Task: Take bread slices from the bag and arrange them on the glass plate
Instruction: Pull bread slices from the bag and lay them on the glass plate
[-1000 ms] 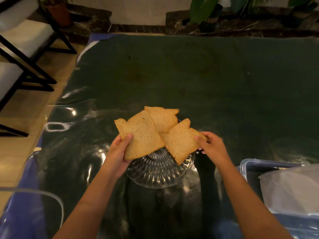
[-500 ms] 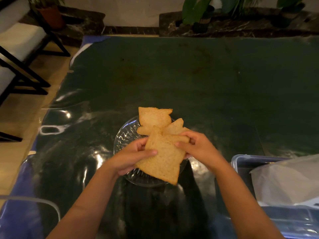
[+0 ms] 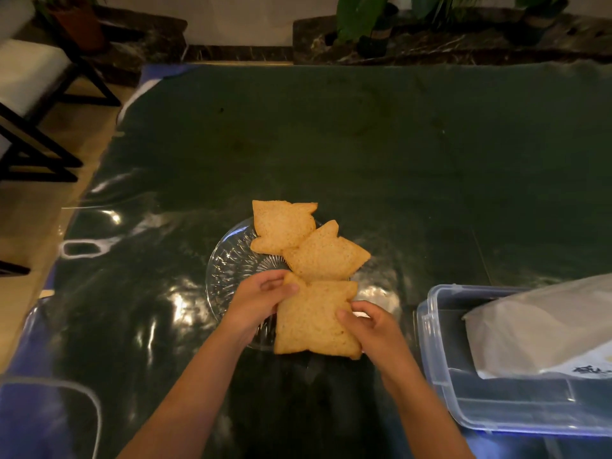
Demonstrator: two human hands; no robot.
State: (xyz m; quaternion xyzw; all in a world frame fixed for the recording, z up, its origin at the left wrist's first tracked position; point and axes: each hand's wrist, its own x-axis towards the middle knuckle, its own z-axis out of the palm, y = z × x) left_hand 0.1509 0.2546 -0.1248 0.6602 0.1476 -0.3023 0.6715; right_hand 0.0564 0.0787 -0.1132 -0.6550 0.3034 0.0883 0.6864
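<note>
Three brown bread slices lie on a clear cut-glass plate [image 3: 228,260] in the middle of the table. The far slice [image 3: 281,226] rests at the plate's back edge. A middle slice [image 3: 326,255] overlaps it on the right. The near slice [image 3: 313,323] hangs over the plate's front edge. My left hand [image 3: 258,299] pinches its upper left corner, thumb on top. My right hand [image 3: 371,326] grips its right edge. The bread bag [image 3: 543,329], white and translucent, lies in a plastic box at the right.
A clear plastic box [image 3: 440,359] with a blue-tinted rim stands at the right front. The table [image 3: 364,144] has a dark green cover under shiny clear film. Chairs [image 3: 36,104] stand off the left side. Potted plants [image 3: 364,24] line the ledge behind.
My left hand swung its slice from the plate's left side to the near edge. My right hand let go of the middle slice and took the near slice's right side.
</note>
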